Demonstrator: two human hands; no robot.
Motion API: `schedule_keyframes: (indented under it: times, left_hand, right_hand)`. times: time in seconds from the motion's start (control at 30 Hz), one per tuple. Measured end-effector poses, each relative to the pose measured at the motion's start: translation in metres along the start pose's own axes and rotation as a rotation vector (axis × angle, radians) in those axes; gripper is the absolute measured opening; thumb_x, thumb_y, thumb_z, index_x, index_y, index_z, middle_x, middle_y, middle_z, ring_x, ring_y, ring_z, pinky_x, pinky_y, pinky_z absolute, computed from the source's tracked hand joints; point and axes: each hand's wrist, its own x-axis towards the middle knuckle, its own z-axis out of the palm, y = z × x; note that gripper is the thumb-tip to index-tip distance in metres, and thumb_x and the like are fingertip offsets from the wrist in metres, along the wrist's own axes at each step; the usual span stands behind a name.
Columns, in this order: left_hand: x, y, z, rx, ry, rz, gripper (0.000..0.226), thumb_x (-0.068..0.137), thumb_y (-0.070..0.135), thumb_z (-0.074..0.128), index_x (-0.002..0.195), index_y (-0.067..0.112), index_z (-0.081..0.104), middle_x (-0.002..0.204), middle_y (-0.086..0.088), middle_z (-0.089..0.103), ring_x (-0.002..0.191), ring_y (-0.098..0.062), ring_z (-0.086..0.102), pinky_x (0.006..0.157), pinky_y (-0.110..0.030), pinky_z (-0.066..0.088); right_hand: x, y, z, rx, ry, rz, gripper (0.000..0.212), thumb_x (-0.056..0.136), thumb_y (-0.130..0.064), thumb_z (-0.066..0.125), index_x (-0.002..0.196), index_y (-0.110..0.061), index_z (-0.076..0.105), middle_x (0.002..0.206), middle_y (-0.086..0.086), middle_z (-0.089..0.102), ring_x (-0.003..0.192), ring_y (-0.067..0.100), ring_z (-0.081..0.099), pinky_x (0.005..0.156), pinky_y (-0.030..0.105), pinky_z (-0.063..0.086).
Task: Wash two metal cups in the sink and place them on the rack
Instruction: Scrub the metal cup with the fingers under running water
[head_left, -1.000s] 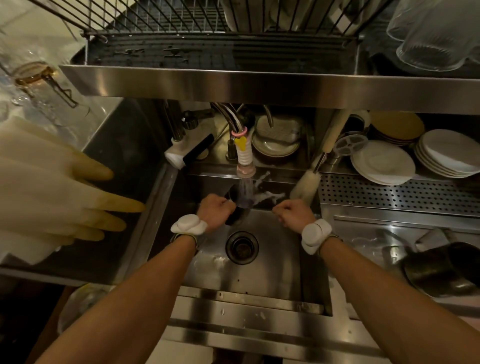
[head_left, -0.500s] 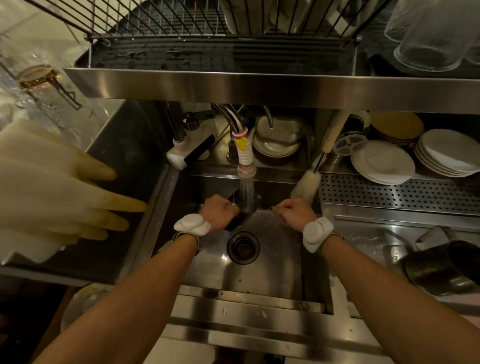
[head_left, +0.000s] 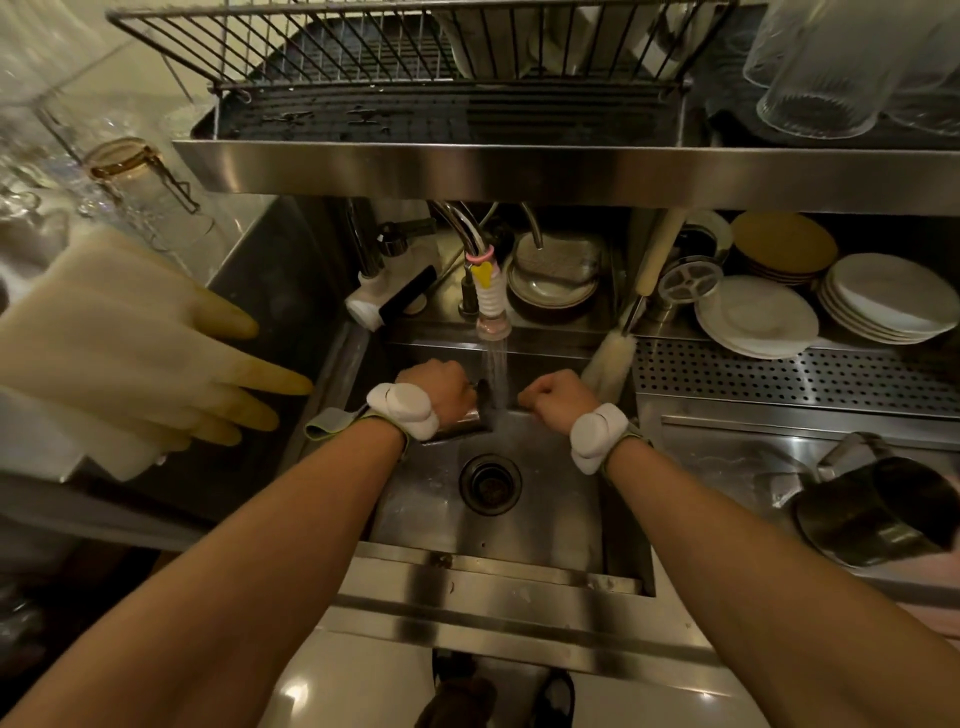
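My left hand (head_left: 434, 387) grips a metal cup (head_left: 467, 418) low in the steel sink (head_left: 545, 519), right beside the water stream from the faucet head (head_left: 492, 312). My right hand (head_left: 558, 397) hovers to the right of the stream with its fingers curled; nothing shows in it. A second, dark metal cup (head_left: 872, 514) with a handle lies on its side on the right counter. The wire rack (head_left: 363, 52) sits on the shelf above the sink.
The drain (head_left: 489, 484) lies between my forearms. A bottle brush (head_left: 613, 358) leans at the sink's back right corner. White plates (head_left: 753, 317) are stacked behind the perforated drainboard (head_left: 805, 374). Rubber gloves (head_left: 130, 353) hang at left, glasses (head_left: 831, 67) stand top right.
The cup in my left hand shifted under the stream and the sideways splashing stopped. Both hands stayed near the faucet, moving only slightly.
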Motion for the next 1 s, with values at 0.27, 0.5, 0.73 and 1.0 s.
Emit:
schedule_keyframes:
  times: [0.27,0.5,0.73,1.0]
  left_hand:
    - [-0.006,0.002,-0.009,0.294,0.134,0.062,0.035,0.094,0.035,0.046,0.105,0.007,0.063,0.111,-0.017,0.066,0.1,-0.035,0.063,0.07,-0.033,0.039]
    - [-0.01,0.004,-0.01,0.402,0.142,0.089,0.029,0.094,0.028,0.046,0.103,0.009,0.065,0.109,-0.015,0.067,0.1,-0.034,0.063,0.078,-0.036,0.044]
    - [0.006,-0.009,0.001,-0.315,0.055,-0.095,0.033,0.095,0.031,0.047,0.093,0.007,0.069,0.097,-0.015,0.067,0.091,-0.031,0.064,0.075,-0.033,0.047]
    - [0.012,-0.011,0.032,-1.125,-0.004,-0.07,0.035,0.1,0.011,0.041,0.068,0.011,0.056,0.044,0.004,0.047,0.038,0.0,0.044,0.052,-0.02,0.036]
  right_hand:
    - [-0.007,0.002,-0.004,-0.017,-0.003,-0.031,0.018,0.089,-0.017,0.061,0.099,-0.008,0.073,0.1,0.012,0.072,0.096,0.024,0.066,0.083,0.029,0.05]
    - [-0.006,0.008,-0.008,-0.057,-0.032,-0.042,0.019,0.09,-0.02,0.06,0.099,-0.01,0.073,0.096,0.009,0.071,0.094,0.023,0.065,0.087,0.032,0.05]
    - [-0.005,0.016,-0.017,-0.087,-0.023,-0.027,0.022,0.091,-0.02,0.058,0.1,-0.007,0.073,0.106,0.011,0.071,0.102,0.024,0.064,0.09,0.033,0.049]
    - [-0.004,0.035,-0.012,-0.119,-0.043,0.032,0.021,0.091,-0.015,0.055,0.096,-0.004,0.072,0.099,0.016,0.071,0.092,0.029,0.065,0.088,0.041,0.052]
